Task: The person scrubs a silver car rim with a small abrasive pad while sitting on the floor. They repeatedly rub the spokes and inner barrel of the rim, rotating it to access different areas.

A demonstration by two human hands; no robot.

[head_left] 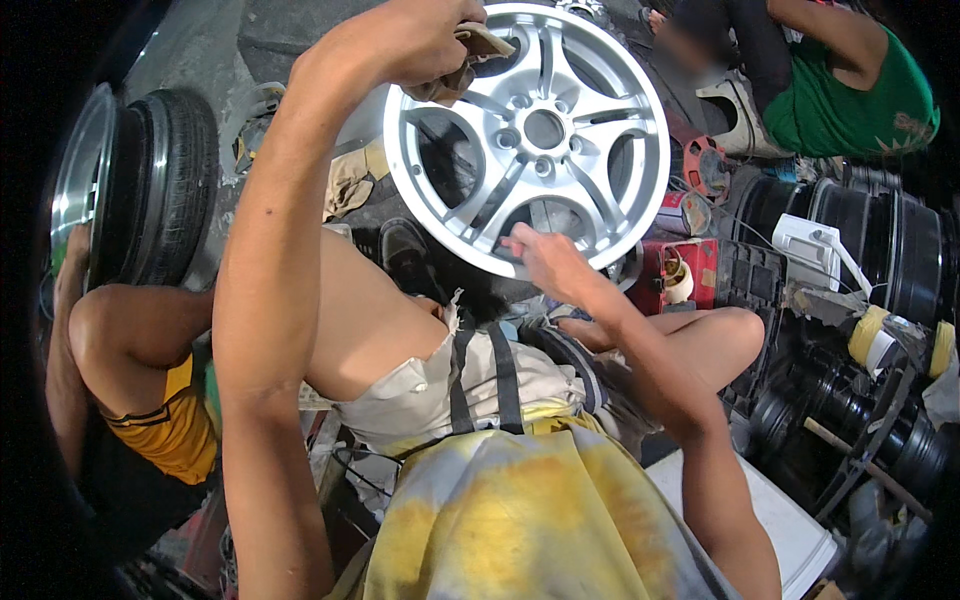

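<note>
A silver alloy wheel rim [600,130] with a spoked face and a round centre hole lies in front of me, face up. My left hand [440,45] is closed on a brown rag [455,82] at the rim's far left edge, the cloth against the metal. At the near edge, my right hand [548,258] touches the rim by a spoke opening, its index finger stretched out and the other fingers partly curled. Nothing shows in that hand. Part of the left hand's fingers is hidden behind the rag.
A tyre [180,185] and a polished rim stand at left beside a person in yellow shorts [165,425]. Someone in a green shirt [850,95] sits far right. Dark rims [830,220], a red box [690,270] and a white case [805,250] crowd the right. Beige cloth [348,185] lies left of the rim.
</note>
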